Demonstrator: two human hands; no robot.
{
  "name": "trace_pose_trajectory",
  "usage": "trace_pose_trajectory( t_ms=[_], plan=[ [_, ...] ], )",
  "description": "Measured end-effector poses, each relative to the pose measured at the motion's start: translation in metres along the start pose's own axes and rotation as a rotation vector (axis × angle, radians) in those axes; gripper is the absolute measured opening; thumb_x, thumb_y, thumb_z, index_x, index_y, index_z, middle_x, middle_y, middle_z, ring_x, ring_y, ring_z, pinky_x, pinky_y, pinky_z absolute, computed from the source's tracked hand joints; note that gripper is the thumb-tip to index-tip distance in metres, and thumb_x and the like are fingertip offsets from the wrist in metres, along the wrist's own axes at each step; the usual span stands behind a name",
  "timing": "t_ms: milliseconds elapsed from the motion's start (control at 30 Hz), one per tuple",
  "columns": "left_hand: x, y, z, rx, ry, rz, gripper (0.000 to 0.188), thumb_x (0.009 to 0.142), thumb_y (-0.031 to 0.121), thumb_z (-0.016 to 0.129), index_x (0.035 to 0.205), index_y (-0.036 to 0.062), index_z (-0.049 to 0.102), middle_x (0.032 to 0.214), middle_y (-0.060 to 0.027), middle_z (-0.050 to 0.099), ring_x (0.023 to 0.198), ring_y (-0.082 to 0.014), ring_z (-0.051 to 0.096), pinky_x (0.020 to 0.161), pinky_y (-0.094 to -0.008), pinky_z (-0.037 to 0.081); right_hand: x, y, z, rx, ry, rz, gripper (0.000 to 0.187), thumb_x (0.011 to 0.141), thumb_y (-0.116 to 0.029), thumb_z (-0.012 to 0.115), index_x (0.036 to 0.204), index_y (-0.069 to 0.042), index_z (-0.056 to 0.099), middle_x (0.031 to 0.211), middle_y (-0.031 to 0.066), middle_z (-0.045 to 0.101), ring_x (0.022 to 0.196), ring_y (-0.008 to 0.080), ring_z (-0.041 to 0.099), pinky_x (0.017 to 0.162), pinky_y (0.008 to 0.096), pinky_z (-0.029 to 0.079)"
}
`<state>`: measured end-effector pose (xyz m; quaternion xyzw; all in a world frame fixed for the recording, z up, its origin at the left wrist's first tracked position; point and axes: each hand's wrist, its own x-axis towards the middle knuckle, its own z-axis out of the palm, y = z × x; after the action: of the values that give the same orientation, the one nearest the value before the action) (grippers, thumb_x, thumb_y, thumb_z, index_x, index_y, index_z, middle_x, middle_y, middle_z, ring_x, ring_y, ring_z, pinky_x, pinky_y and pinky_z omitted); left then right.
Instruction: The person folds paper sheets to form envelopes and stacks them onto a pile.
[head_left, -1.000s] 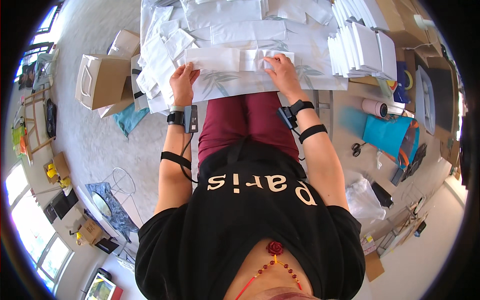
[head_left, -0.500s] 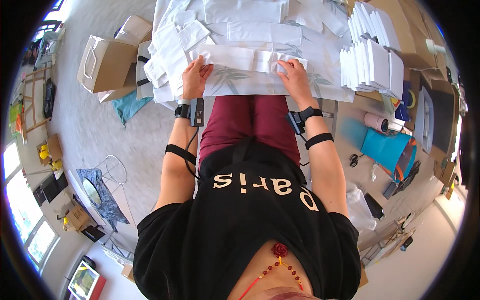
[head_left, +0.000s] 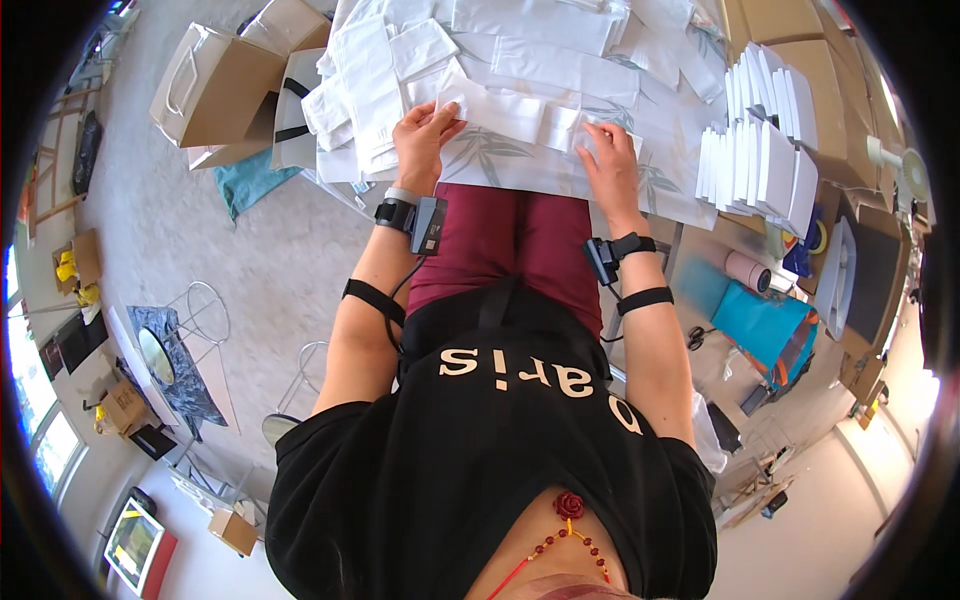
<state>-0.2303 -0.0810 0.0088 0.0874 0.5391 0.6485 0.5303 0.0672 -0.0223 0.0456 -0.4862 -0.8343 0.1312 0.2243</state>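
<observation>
Strip (head_left: 508,115): left hand (head_left: 421,140) pinches, right hand (head_left: 612,165) half spread.

Hands, two, by my count: left hand (head_left: 424,142) at eleven o'clock, right hand (head_left: 609,163) at one; pink cylinder (head_left: 745,269), one, at three; rose pendant (head_left: 569,506), one, at five.

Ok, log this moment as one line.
left hand: pinching white strip by left end | right hand: at strip's right end, grip unclear | right of hands: folded white pieces
</observation>
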Motion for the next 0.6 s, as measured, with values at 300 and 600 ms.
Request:
trace_pose_trajectory(
  t_ms=[300, 600],
  plan=[
    [-0.003, 0.004, 0.021, 0.005, 0.008, -0.011, 0.034, 0.093, 0.009, 0.080, 0.118, -0.0058, 0.064, 0.102, -0.0103, 0.074, 0.088, -0.0174, 0.073, 0.082, -0.0311, 0.063, 0.048, -0.079, 0.023, 0.157, 0.052, -0.142, 0.028, 0.085, -0.014, 0.078, 0.113, -0.011, 0.074, 0.110, 0.0078, 0.066, 0.105, 0.0296, 0.063, 0.093, 0.0419, 0.051],
    [-0.010, -0.009, 0.003, -0.028, -0.152, 0.110, 0.055, 0.091, -0.004, 0.074, 0.140, -0.0109, 0.050, 0.112, -0.0136, 0.072, 0.100, -0.0197, 0.073, 0.091, -0.0305, 0.060, 0.062, -0.107, 0.055, 0.220, -0.048, -0.124, 0.021, 0.089, -0.014, 0.076, 0.109, -0.009, 0.074, 0.105, 0.0087, 0.070, 0.102, 0.0304, 0.065, 0.092, 0.0414, 0.052]
  ],
)
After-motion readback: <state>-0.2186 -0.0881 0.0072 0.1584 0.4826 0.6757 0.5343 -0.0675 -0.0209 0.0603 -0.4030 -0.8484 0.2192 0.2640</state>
